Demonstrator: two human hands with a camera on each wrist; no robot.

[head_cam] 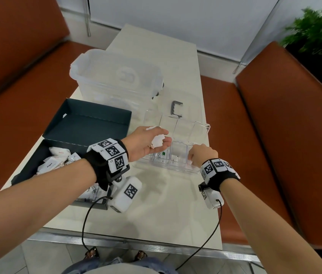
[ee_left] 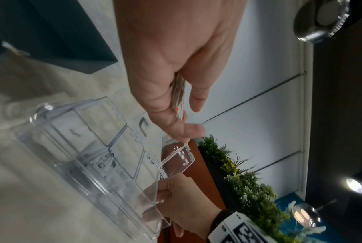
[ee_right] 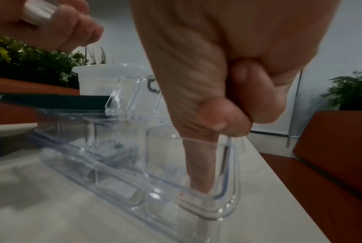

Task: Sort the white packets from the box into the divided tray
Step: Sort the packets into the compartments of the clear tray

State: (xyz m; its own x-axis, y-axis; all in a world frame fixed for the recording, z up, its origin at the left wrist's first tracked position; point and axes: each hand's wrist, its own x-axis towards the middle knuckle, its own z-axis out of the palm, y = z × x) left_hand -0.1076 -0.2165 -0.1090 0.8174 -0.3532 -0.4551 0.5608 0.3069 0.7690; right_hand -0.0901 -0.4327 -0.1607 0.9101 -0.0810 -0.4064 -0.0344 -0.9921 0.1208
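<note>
White packets (head_cam: 157,141) gripped in left hand (head_cam: 146,143); right hand (head_cam: 202,155) finger in tray (head_cam: 205,127); label "tevi".

A pale surface (head_cam: 179,76) stands between two brown-orange seats (head_cam: 286,135). Behind it is a light wall (head_cam: 166,14). A green plant (head_cam: 318,30) sits in the corner. The floor (head_cam: 43,258) is grey tile.

Packet (head_cam: 161,154) in divided tray (head_cam: 205,128): partial "tevi". Box packets' print blurred, unreadable.
</note>
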